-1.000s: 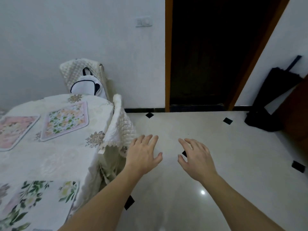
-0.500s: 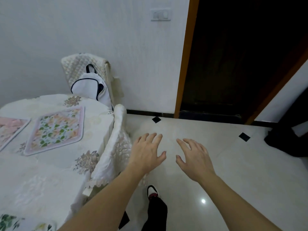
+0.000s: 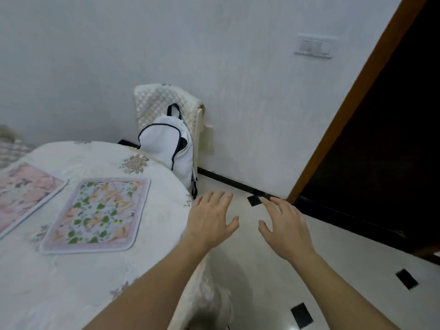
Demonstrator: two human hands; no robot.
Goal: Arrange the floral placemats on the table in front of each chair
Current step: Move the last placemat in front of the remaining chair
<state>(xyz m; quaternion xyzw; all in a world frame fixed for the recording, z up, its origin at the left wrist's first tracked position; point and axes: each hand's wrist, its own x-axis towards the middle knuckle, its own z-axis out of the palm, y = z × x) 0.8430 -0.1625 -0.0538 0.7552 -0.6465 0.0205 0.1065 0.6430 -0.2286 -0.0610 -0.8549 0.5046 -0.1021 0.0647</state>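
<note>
View has swung left since half a second ago: doorway (image 3: 381,163) now at far right, desk (image 3: 71,282) fills more of the left, and the shoe seen below the hands is gone. Both hands stay raised, palms down. Left hand (image 3: 210,222): grip wide, fingers spread, empty, over the desk's right edge. Right hand (image 3: 284,225): grip wide, empty, over the floor (image 3: 345,270), apart from the left. Green-and-orange floral placemat (image 3: 97,214) lies flat on the desk, left of the left hand. Pink placemat (image 3: 21,194) beside it, cut by the frame edge. White backpack (image 3: 171,144) on the quilted chair (image 3: 162,101) by the wall.
</note>
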